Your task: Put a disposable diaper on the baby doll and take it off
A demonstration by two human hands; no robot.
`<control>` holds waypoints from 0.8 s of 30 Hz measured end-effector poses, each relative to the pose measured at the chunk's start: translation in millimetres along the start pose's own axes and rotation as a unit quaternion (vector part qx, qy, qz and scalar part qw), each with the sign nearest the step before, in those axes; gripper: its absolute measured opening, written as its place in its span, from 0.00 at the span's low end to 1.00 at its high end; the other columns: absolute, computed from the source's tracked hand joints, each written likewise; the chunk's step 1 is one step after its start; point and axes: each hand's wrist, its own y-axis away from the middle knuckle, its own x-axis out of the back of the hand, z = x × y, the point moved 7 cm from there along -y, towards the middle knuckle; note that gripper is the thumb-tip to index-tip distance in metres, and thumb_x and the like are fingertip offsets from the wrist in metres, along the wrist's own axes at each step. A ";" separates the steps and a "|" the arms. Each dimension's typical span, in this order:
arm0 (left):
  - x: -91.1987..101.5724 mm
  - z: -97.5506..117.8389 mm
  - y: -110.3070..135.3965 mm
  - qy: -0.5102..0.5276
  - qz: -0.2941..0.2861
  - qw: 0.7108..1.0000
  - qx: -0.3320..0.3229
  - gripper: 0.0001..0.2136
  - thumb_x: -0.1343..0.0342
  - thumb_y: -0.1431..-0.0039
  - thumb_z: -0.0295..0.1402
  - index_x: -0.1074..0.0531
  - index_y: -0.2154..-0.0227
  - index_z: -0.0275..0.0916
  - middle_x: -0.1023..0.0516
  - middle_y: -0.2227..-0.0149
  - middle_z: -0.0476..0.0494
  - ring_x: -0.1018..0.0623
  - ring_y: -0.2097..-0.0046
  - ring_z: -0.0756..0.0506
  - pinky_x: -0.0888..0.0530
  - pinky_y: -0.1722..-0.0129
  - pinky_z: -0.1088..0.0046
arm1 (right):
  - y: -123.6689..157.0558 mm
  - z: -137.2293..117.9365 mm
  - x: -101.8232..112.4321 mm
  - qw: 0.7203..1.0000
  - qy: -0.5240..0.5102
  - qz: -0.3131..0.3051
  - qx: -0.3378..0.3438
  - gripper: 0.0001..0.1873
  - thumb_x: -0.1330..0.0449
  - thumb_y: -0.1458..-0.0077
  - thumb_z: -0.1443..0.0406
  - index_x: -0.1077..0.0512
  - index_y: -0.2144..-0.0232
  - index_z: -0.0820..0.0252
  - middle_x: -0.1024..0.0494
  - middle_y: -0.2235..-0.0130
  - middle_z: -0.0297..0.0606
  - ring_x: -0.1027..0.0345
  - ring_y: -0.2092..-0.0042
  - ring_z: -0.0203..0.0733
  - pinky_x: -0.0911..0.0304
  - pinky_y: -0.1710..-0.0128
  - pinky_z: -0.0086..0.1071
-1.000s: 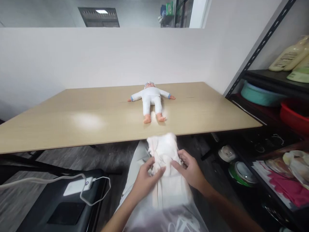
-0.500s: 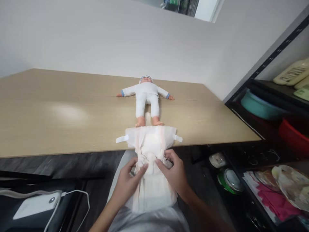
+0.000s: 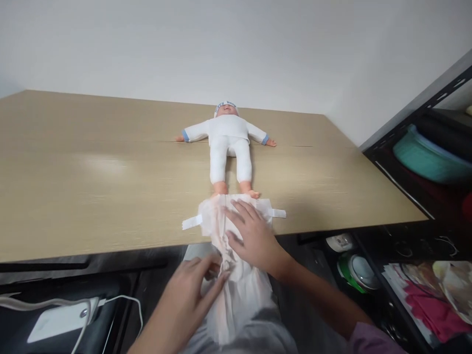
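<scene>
A white diaper (image 3: 236, 275) lies unfolded, its back part on the table's front edge and the rest hanging down onto my lap. Its two side tabs stick out left and right. My left hand (image 3: 195, 290) pinches the ruffled left edge of the diaper between thumb and fingers. Flat on the upper part of it rests my right hand (image 3: 252, 236), fingers spread. Just beyond lies a baby doll (image 3: 230, 142) in a white suit and a printed cap, face up with arms out and feet at the diaper's far edge.
The wooden table (image 3: 110, 196) stands against a wall. On the right, a dark shelf holds a teal basin (image 3: 427, 155), a green-and-white container (image 3: 357, 273) and pink cloth (image 3: 431, 307). A white power bank (image 3: 62, 319) with cables lies at lower left.
My right hand has let go of the diaper's right edge and moved up flat onto its upper part. My left hand still pinches the left edge. The view has shifted slightly.
</scene>
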 end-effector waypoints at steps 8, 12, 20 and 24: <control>81.2 31.3 -116.5 -0.369 0.072 0.899 -0.223 0.22 0.54 0.24 0.24 0.29 0.32 0.38 0.24 0.33 0.30 0.24 0.36 0.31 0.25 0.37 0.49 | -4.8 4.3 -19.8 0.998 0.017 -0.056 0.007 0.41 0.40 0.30 0.64 0.41 0.19 0.53 0.48 0.16 0.47 0.57 0.16 0.57 0.59 0.16 0.60; 56.2 45.3 -192.8 -0.425 -0.066 0.835 -0.344 0.35 0.50 0.30 0.17 0.37 0.23 0.47 0.44 0.18 0.34 0.36 0.22 0.31 0.33 0.27 0.46 | -4.7 4.4 -20.6 0.998 0.014 -0.061 0.012 0.42 0.42 0.30 0.66 0.44 0.18 0.53 0.49 0.16 0.47 0.59 0.15 0.55 0.60 0.16 0.60; 18.1 57.2 -243.6 -0.342 -0.201 0.781 -0.483 0.26 0.38 0.38 0.20 0.22 0.39 0.49 0.24 0.28 0.42 0.28 0.28 0.33 0.34 0.30 0.56 | -5.0 7.4 -20.3 0.998 -0.005 -0.058 0.010 0.38 0.41 0.29 0.65 0.39 0.20 0.53 0.44 0.17 0.47 0.52 0.17 0.56 0.53 0.17 0.60; 19.2 60.1 -253.2 -0.340 -0.191 0.780 -0.489 0.14 0.42 0.29 0.29 0.19 0.46 0.47 0.17 0.38 0.38 0.24 0.39 0.34 0.30 0.38 0.55 | -7.4 13.9 -16.6 0.998 -0.016 -0.062 0.026 0.36 0.41 0.24 0.58 0.40 0.19 0.47 0.45 0.17 0.44 0.50 0.17 0.59 0.47 0.19 0.63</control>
